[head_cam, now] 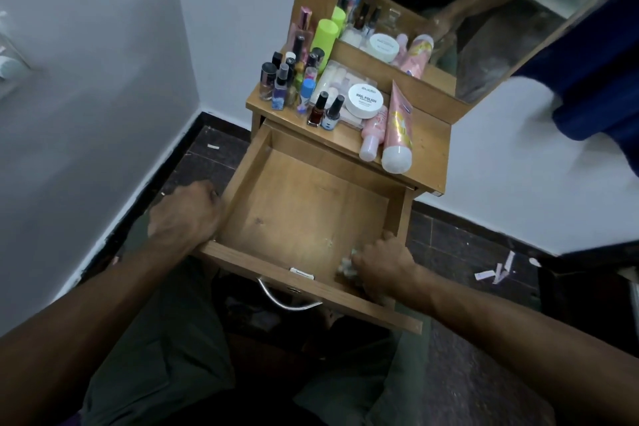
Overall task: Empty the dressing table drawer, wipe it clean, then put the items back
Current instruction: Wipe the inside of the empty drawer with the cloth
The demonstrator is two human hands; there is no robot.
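The drawer [304,204] is emptied, bottles crowding the tabletop [428,135]; the right hand [382,268] clutches a wadded cloth [347,264] mid-wipe, the left hand [186,214] grips the drawer's side, restocking remains.

This is a room in a home, a bedroom corner or dressing area, where pale painted walls [103,79] meet a dark tiled floor [466,252] with a black skirting strip. At twelve o'clock stands a small wooden dressing table [432,152] with a tall mirror [484,28] rising behind it toward one o'clock, its drawer [304,204] pulled open below at the centre. The tabletop is crowded with personal cosmetics: nail polish bottles [321,109], a white jar [366,99] labelled "NAIL POLISH", a green bottle [324,36] and a pink tube [397,128], while scraps of paper [498,271] lie on the floor at three o'clock.
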